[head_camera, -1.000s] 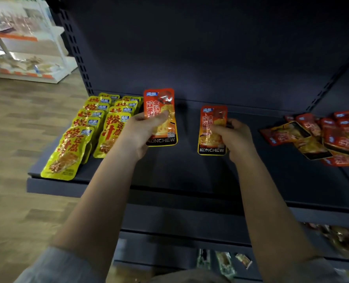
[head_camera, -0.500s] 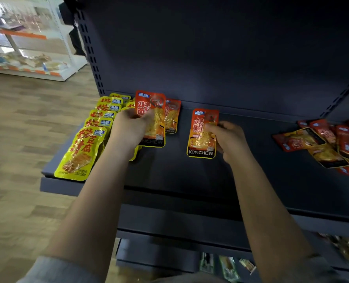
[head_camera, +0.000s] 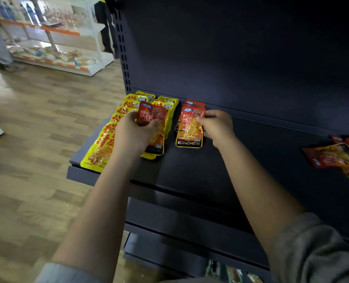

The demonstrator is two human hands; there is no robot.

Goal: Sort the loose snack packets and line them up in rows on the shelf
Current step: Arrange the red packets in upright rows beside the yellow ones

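My left hand point(head_camera: 131, 135) grips an orange KONCHEW packet point(head_camera: 156, 123) upright over the yellow rows. My right hand point(head_camera: 217, 127) pinches a second orange KONCHEW packet point(head_camera: 190, 129) by its right edge, low on the dark shelf point(head_camera: 230, 172). That packet overlaps another orange packet point(head_camera: 195, 103) lying behind it against the back panel. Two rows of yellow packets point(head_camera: 104, 148) lie lined up at the shelf's left end. A loose pile of red and orange packets point(head_camera: 337, 154) lies at the far right.
The shelf's front edge point(head_camera: 81, 173) drops to lower shelves holding a few packets point(head_camera: 232, 273). Wooden floor point(head_camera: 36, 139) lies to the left. White store shelving point(head_camera: 57, 48) and a standing person point(head_camera: 105, 27) are in the background.
Both hands carried their packets left and toward the back. The right packet now overlaps the orange packet at the back panel; the left one hovers over the yellow rows.
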